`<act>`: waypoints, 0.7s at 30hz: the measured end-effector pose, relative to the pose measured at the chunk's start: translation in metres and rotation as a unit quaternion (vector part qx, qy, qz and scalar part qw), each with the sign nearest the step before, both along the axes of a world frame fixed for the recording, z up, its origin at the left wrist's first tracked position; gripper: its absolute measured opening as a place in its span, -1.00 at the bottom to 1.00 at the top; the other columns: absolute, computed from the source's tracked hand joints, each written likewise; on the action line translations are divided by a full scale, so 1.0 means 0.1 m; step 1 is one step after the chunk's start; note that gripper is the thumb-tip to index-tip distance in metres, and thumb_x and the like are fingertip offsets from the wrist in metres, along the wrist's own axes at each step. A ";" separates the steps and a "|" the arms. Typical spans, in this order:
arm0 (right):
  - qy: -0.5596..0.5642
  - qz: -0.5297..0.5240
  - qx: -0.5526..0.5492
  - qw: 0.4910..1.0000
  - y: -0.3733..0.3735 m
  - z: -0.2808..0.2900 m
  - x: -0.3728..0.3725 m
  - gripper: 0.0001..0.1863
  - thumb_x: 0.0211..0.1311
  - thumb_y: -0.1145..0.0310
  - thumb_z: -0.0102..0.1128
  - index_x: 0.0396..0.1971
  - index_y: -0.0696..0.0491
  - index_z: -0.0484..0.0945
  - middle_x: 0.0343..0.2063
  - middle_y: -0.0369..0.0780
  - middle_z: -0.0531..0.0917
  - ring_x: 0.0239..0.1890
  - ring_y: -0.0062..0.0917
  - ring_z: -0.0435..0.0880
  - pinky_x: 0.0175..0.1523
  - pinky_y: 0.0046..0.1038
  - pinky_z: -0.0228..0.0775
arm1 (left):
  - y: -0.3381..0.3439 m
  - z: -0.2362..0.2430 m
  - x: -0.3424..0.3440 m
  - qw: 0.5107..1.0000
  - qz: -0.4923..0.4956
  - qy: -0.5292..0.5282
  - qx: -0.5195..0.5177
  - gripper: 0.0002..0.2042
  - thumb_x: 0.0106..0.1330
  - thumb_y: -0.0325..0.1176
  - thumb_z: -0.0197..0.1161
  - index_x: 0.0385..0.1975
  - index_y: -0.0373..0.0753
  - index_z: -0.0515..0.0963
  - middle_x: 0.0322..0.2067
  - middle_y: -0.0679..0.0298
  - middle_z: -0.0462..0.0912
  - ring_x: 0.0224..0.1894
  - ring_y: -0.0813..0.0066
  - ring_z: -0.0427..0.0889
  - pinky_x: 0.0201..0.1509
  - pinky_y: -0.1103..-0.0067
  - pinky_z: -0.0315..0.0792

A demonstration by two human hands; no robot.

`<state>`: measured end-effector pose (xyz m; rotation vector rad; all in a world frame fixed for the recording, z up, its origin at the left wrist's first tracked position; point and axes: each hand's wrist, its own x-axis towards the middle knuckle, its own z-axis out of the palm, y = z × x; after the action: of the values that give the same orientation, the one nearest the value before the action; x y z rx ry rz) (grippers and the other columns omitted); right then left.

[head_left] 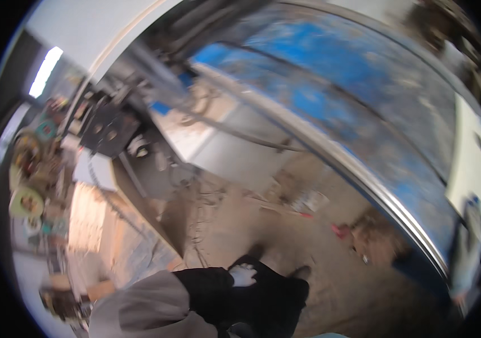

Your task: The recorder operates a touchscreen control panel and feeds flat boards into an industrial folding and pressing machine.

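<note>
My left hand (243,275), in a pale grey glove, is low in the middle of the view, in front of my black trousers (277,293). The arm behind it wears a grey sleeve with a black lower part. Motion smears its fingers, and I make out no object in them. My right hand does not show. Nearest on the left is a workbench (144,248) bearing a stack of light wooden pieces (87,217).
A long machine table (331,73) with worn blue paint and a metal edge crosses the upper right. A pale panel (474,158) stands at its right end. Wood scraps (291,188) and a reddish-brown heap (378,239) lie on the dusty floor. Tape rolls (26,203) crowd the far left.
</note>
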<state>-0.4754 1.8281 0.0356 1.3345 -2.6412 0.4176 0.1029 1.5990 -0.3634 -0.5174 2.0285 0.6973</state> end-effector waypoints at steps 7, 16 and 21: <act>-0.050 -0.089 0.068 0.992 -0.14 0.38 -0.44 -0.09 0.18 0.04 0.46 0.55 -0.16 0.33 0.63 -0.17 0.15 0.69 -0.08 -0.12 0.60 0.29 -0.48 | 0.18 1.69 -0.75 0.969 0.133 0.206 0.015 -0.55 0.45 -0.06 0.21 0.16 -0.26 0.58 0.11 0.00 0.65 0.22 -0.04 0.59 0.30 0.15 0.46; -0.045 -0.066 0.060 0.995 -1.09 0.13 -0.24 -0.09 0.26 -0.35 0.23 0.52 -0.16 0.37 0.59 -0.03 0.19 0.64 0.08 -0.02 0.62 0.21 -0.28 | 0.31 2.78 -1.27 0.899 0.159 0.408 0.012 -0.68 0.44 -0.24 0.28 0.10 -0.24 0.63 0.04 0.05 0.69 0.11 0.00 0.65 0.19 0.25 0.52; -0.037 -0.065 0.036 0.997 -2.55 0.11 0.27 -0.10 0.29 -0.40 0.13 0.48 -0.13 0.42 0.56 -0.01 0.26 0.63 0.06 0.04 0.62 0.17 -0.20 | -0.07 3.18 -1.72 0.843 0.119 0.524 -0.021 -0.67 0.37 -0.31 0.35 0.08 -0.27 0.63 0.00 0.03 0.66 0.07 -0.01 0.63 0.16 0.26 0.52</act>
<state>-0.4483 1.5736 0.0464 1.1781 -2.8104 0.3640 -0.0690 1.5924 -0.0458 -0.4529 3.0280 1.2778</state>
